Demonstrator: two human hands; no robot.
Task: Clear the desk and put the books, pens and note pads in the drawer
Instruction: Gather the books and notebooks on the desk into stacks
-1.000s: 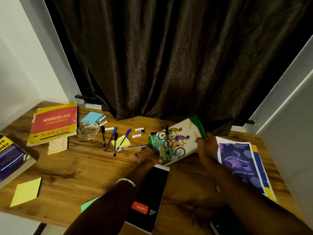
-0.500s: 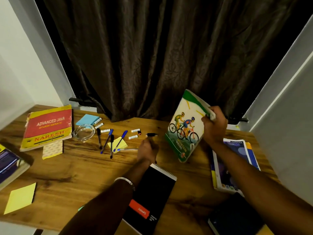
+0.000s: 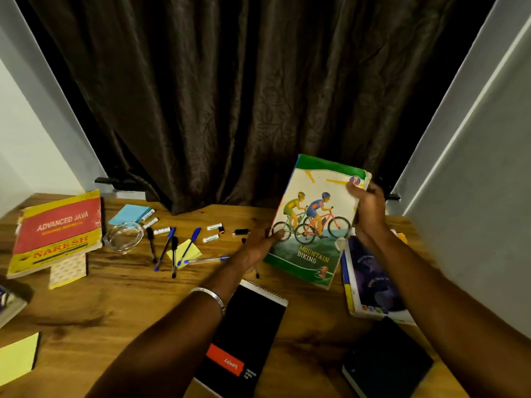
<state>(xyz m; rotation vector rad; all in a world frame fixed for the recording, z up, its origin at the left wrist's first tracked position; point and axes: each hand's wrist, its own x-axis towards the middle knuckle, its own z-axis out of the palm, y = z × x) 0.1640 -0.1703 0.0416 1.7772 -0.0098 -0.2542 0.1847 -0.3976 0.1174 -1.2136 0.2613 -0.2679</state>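
Your right hand [image 3: 366, 214] grips the top corner of the Mountain Biking book [image 3: 314, 222], tilted up off the desk [image 3: 115, 305]; your left hand [image 3: 255, 248] touches its lower left edge, fingers fairly straight as far as the dim view lets me judge. You're early in the job. Still lying on the desk: the purple book [image 3: 373, 282] just beside it, the black spiral pad [image 3: 247, 334], the scattered pens [image 3: 172, 248], sticky notes [image 3: 17, 357] and the Advanced Java book [image 3: 57, 231]. No drawer is in view.
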